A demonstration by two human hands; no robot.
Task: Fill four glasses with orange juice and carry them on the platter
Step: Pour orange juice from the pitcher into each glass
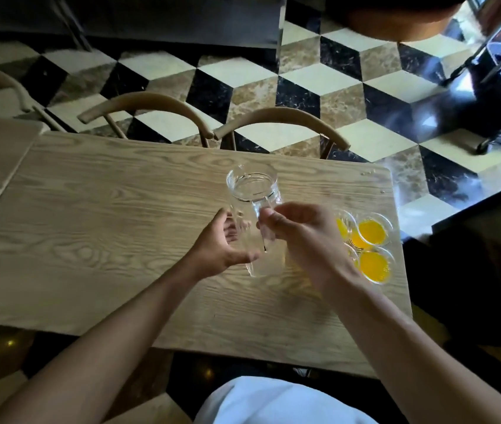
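A clear glass jug [254, 191] with no juice visible in it stands over the middle of the wooden table [90, 228]. My right hand [301, 237] grips its handle from the right. My left hand [221, 243] sits at the jug's left side, fingers loosely spread against or just off the glass. To the right, partly hidden behind my right hand, several glasses of orange juice [372, 232] stand close together on a clear glass platter [391, 223] near the table's right edge.
Two curved wooden chair backs [151, 101] stand along the table's far side, a third at the far left. The table's right edge drops to a chequered floor. A metal trolley leg stands at the far right.
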